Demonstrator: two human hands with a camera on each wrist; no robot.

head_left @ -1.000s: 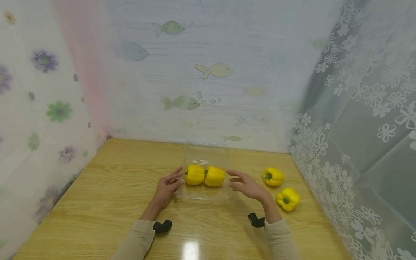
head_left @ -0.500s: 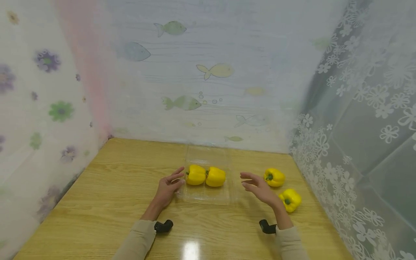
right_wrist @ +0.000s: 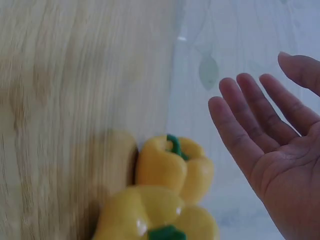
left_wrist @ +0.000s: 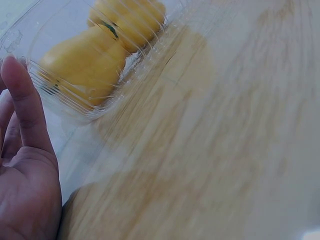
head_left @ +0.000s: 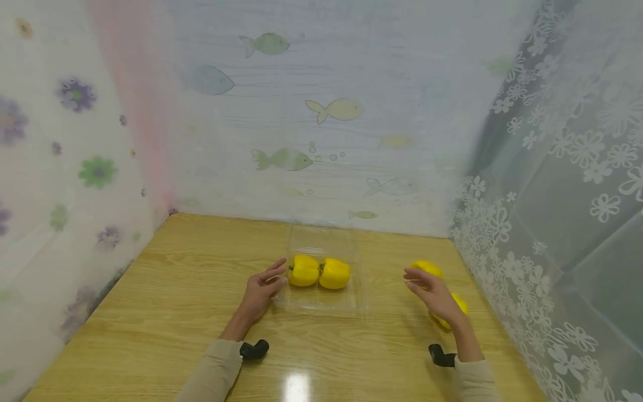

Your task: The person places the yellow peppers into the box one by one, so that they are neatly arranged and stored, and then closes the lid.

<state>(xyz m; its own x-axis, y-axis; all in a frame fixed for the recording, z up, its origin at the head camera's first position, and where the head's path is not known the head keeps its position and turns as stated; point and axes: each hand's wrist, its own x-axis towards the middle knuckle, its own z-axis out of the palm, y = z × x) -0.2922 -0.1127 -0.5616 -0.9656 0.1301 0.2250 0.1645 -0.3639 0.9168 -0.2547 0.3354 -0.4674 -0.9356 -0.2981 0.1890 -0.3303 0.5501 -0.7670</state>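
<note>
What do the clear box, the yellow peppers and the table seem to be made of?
Clear box: probably thin, glossy plastic; it's transparent, with ridges and glints.
Yellow peppers: smooth, shiny, either real skin or plastic; the highlights can't settle which.
Table: wood or printed laminate; grain shows, and glare suggests a sheen.

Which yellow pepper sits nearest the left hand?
The left pepper in the clear container. Its neighbour there sits farther right; the two loose peppers lie outside, by the right hand.

We face a curtained booth (head_left: 442, 100). Fish-print sheeting (head_left: 281, 125) hangs at twelve o'clock behind the table (head_left: 186, 279), flowered curtains (head_left: 45, 195) at ten and two.
</note>
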